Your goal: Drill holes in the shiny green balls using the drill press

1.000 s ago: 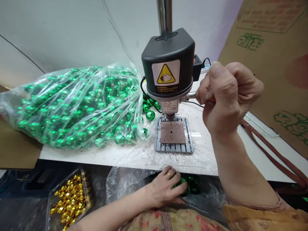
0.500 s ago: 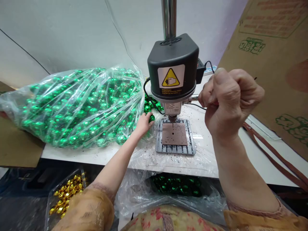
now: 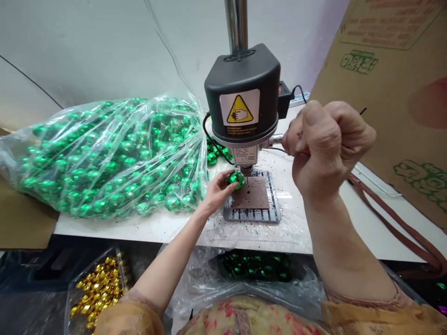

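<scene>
A small black bench drill (image 3: 242, 95) stands on the white table, its bit just above a brown pad (image 3: 252, 192) on a slotted metal base. My left hand (image 3: 217, 191) pinches a shiny green faceted bead (image 3: 236, 179) at the pad's left edge, close under the bit. My right hand (image 3: 326, 142) is raised in a fist around the drill's thin feed lever at the right of the drill head. A big clear bag of green beads (image 3: 104, 156) lies left of the drill.
A second clear bag with green beads (image 3: 256, 266) hangs below the table's front edge. A plastic tray of gold beads (image 3: 98, 288) sits low at the left. A large cardboard box (image 3: 398, 93) leans at the right, with a brown strap (image 3: 394, 218) on the table. Dark swarf speckles the tabletop.
My left hand rose from the lower bag to the big bag's mouth, picked up a green bead, and has carried it right to the drill pad. My right fist stays on the lever.
</scene>
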A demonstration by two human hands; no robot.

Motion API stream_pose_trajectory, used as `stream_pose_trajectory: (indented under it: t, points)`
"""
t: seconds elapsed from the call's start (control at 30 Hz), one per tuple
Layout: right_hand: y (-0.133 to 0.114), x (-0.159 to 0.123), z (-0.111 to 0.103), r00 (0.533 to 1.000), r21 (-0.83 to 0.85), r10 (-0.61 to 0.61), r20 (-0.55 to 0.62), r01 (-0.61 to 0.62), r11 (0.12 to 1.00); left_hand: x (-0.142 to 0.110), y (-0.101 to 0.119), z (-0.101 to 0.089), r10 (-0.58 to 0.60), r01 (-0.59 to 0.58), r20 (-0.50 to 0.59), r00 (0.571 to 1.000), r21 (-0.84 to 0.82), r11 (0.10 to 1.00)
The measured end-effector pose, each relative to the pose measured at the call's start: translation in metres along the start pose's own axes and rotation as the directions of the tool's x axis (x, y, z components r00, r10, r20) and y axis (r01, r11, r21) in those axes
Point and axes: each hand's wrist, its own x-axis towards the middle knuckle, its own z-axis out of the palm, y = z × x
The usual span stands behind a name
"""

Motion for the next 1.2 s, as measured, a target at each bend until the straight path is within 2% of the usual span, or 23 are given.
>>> stream_pose_trajectory:
  t: [0.1,0.33,0.6,0.8,1.0,1.2]
  points:
    - [0.001,-0.001,0.0,1.0,0.03,-0.017,-0.003,0.017,0.999,-0.002,-0.006,0.008,0.013,-0.016,0.044,0.999,0.05,0.999]
    - [-0.001,-0.002,-0.001,1.0,-0.007,0.022,-0.004,-0.022,1.0,-0.005,-0.009,0.017,0.036,-0.049,0.075,0.997,0.18,0.982]
    - [0.004,-0.001,0.001,0.999,-0.072,0.006,-0.032,-0.008,0.997,-0.019,-0.003,0.033,0.171,-0.188,0.077,0.982,0.392,0.901]
    - [0.005,-0.003,-0.001,0.999,-0.092,0.025,-0.024,-0.027,0.995,-0.022,0.002,0.039,0.158,-0.161,0.039,0.987,0.389,0.907]
    - [0.015,-0.018,-0.005,0.994,-0.016,-0.106,-0.001,0.106,0.994,-0.022,0.001,0.038,0.165,-0.174,0.057,0.985,0.38,0.909]
    - [0.017,-0.026,-0.005,0.989,0.033,-0.143,-0.033,0.144,0.989,-0.022,-0.001,0.037,0.167,-0.18,0.067,0.984,0.368,0.912]
